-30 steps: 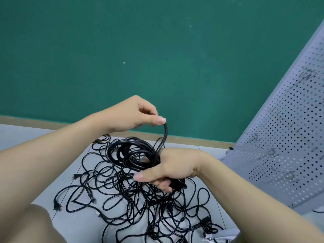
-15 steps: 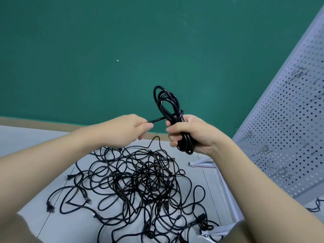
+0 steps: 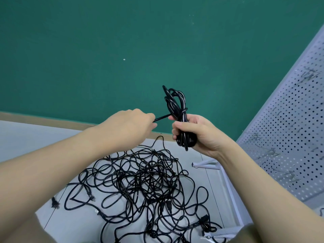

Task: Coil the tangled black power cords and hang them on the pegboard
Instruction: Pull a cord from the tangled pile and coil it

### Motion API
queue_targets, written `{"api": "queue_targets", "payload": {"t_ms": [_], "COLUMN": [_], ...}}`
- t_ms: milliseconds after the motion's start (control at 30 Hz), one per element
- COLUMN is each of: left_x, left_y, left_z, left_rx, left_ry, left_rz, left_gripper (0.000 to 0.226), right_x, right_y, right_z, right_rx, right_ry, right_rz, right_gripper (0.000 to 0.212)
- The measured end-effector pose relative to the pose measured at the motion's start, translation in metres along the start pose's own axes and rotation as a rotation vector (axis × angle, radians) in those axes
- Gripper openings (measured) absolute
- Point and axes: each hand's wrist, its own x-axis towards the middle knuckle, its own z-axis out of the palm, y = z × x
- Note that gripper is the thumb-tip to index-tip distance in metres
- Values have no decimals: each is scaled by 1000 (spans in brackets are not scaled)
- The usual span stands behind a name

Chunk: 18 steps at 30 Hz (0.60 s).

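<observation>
The coiled cord point(image 3: 177, 106) has risen, right hand point(image 3: 196, 134) gripping it, left hand point(image 3: 133, 125) pinching its tail.

Both hands raised in front of the chest, each holding part of one cord.

The right hand point(image 3: 196, 132) is curled into a fist, fingers point(image 3: 178, 126) wrapped round the middle of a coiled black power cord point(image 3: 176, 102), palm turned inward, forearm bare and running down to the lower right. The left hand point(image 3: 131, 125), back facing up, pinches the coil's loose end point(image 3: 162, 118) at its fingertips, just beside the right; its bare forearm stretches from the lower left.
</observation>
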Motion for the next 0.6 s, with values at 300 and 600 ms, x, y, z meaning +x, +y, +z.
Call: {"api": "queue_targets", "payload": {"t_ms": [300, 600], "left_x": [-2, 2], "left_y": [-4, -6], "left_z": [2, 0], "left_rx": [29, 91], "left_ry": [113, 46], "left_rz": [137, 167], "left_gripper": [29, 33], "right_x": [-5, -6], "right_y": [8, 8], "right_z": [6, 10], "right_rx": [-329, -429], "right_ry": [115, 153], "right_rz": [-70, -68], "right_gripper": [15, 27]}}
